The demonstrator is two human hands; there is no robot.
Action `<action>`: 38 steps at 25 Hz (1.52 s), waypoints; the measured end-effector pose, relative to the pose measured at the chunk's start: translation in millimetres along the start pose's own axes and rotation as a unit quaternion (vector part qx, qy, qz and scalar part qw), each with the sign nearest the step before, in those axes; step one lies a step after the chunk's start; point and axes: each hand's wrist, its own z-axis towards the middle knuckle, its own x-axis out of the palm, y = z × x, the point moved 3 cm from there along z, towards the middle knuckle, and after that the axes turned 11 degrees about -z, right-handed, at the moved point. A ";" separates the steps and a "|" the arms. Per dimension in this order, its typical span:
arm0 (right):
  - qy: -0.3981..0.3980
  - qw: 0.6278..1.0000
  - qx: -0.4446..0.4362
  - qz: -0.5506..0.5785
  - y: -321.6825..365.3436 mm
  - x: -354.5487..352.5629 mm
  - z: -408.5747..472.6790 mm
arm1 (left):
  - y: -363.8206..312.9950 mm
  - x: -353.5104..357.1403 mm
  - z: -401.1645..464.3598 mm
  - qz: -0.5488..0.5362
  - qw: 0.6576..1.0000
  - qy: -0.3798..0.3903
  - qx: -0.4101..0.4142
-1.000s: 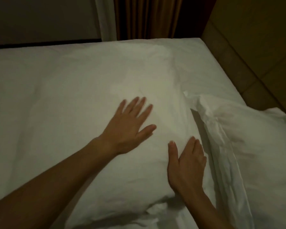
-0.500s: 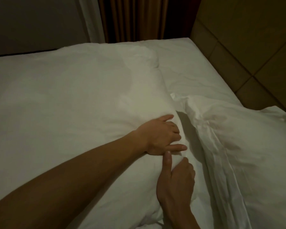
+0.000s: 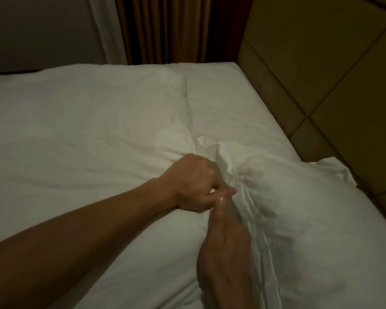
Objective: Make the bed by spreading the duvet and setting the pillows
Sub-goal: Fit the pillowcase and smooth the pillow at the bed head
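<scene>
Where both hands lay flat on the left pillow a second ago, the left hand now grips the right pillow edge; right hand fingers hidden, grip undeterminable. Both pillows lie on the bed; repositioning likely follows.

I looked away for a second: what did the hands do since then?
Both moved right, off the flat pillow. The left hand went from flat to curled at its edge; the right hand slid in beside the crumpled pillow. Both pillows stayed put.
</scene>
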 end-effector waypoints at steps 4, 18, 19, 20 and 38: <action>0.090 0.992 0.087 0.027 -4.4 -9.1 7.2 | -8.1 0.7 27.0 0.054 0.993 0.102 -0.031; -0.070 0.988 -0.109 -0.086 27.9 43.1 -77.3 | -22.2 -35.3 -128.5 0.051 0.977 0.020 -0.204; -0.062 0.982 -0.164 -0.069 43.6 46.6 -92.0 | -32.1 -46.2 -161.0 0.039 0.971 0.023 -0.236; -0.049 0.971 -0.224 -0.060 57.6 53.6 -109.1 | -44.0 -55.1 -195.2 0.029 0.965 0.026 -0.260; 0.091 0.902 -0.349 -0.238 69.6 105.0 -213.7 | -90.3 -74.1 -427.9 0.009 0.911 -0.008 -0.413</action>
